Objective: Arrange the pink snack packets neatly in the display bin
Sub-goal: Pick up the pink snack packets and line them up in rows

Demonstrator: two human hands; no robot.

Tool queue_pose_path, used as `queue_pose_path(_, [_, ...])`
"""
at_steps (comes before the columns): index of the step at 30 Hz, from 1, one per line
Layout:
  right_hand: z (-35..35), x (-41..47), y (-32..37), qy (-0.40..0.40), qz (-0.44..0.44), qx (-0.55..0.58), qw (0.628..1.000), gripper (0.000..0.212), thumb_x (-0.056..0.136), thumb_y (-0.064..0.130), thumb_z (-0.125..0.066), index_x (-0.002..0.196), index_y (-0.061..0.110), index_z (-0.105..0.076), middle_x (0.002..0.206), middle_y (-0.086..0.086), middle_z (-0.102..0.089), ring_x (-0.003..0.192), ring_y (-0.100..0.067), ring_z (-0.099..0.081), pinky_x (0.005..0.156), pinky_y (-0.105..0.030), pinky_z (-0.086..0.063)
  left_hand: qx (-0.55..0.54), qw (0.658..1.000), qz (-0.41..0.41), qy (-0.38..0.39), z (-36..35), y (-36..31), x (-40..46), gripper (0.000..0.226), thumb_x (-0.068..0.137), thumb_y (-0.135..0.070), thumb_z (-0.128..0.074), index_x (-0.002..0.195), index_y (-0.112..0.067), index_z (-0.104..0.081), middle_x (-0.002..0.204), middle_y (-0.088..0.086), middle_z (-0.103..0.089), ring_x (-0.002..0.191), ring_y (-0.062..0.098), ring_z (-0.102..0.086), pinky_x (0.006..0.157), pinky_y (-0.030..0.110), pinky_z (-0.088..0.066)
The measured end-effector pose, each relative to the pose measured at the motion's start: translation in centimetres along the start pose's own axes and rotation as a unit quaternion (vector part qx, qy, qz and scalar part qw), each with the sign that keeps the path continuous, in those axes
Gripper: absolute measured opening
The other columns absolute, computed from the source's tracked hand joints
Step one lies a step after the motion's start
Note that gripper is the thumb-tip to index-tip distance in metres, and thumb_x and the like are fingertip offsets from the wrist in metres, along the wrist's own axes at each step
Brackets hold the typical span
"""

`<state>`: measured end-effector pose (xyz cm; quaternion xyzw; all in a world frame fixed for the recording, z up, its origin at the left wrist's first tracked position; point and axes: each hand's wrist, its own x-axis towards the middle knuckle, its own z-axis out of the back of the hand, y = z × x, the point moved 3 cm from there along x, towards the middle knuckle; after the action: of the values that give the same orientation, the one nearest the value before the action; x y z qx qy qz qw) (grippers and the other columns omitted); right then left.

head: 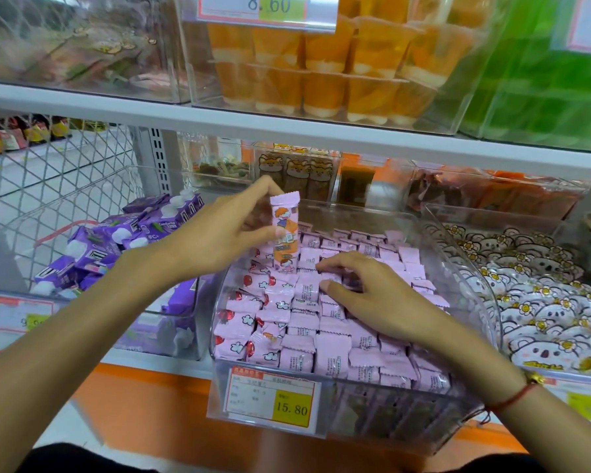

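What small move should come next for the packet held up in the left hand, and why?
Probably lower the upright pink cartoon-printed snack packet, pinched by the left hand, into the clear plastic display bin beside the right hand, which rests on the packed rows there.

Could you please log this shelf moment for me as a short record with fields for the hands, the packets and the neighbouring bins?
left hand: holds one pink packet upright above the bin
right hand: fingers curled, resting on the packed pink packets
display bin: clear plastic, nearly full of packets in rows
price label: on bin front, reads 15.80
bin to the left: purple packs
bin to the right: white bear-print packets
shelf above: orange cups
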<state>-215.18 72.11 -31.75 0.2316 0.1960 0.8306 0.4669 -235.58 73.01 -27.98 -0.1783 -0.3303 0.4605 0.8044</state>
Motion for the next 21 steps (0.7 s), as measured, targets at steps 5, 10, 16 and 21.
queue_pose_path(5, [-0.1,0.1,0.0,0.004,-0.001,-0.001,1.000,0.033,0.095,0.028,-0.052,0.127,0.020,-0.055,0.128,0.005,-0.053,0.108,-0.003,-0.047,0.086,-0.012,-0.034,0.240,0.969,-0.031,0.055,-0.8,0.1,0.5,0.028,0.088,-0.037,-0.063,0.115,-0.031,-0.062,0.115,-0.012,-0.054,0.107,0.010,-0.044,0.089,0.028,-0.035])
queue_pose_path(10, [-0.2,0.1,0.0,0.010,-0.006,-0.004,1.000,0.033,0.095,0.028,-0.052,0.127,0.019,-0.055,0.129,0.004,-0.053,0.115,-0.006,-0.049,0.092,-0.017,-0.038,0.340,0.932,-0.034,0.116,-1.4,-0.6,1.4,0.027,0.090,-0.042,-0.058,0.116,-0.036,-0.061,0.109,-0.005,-0.059,0.110,0.016,-0.048,0.084,0.029,-0.037])
queue_pose_path(16, [-0.2,0.1,-0.1,0.014,0.000,-0.037,0.999,0.034,0.096,0.030,-0.050,0.128,0.020,-0.055,0.114,0.010,-0.053,0.099,-0.003,-0.048,0.080,-0.012,-0.036,0.347,0.922,-0.031,0.170,-2.5,-0.4,2.0,0.027,0.096,-0.035,-0.048,0.119,-0.033,-0.064,0.109,-0.013,-0.065,0.108,0.012,-0.049,0.078,0.026,-0.025])
queue_pose_path(21, [0.6,1.5,-0.1,0.006,0.006,-0.063,0.998,0.028,0.096,0.030,-0.048,0.122,0.023,-0.057,0.120,0.005,-0.056,0.103,-0.009,-0.054,0.087,-0.028,-0.045,0.267,0.963,-0.011,0.037,-1.3,0.2,2.6,0.021,0.091,-0.023,-0.057,0.107,-0.034,-0.066,0.096,-0.010,-0.061,0.101,0.013,-0.053,0.064,0.027,-0.029])
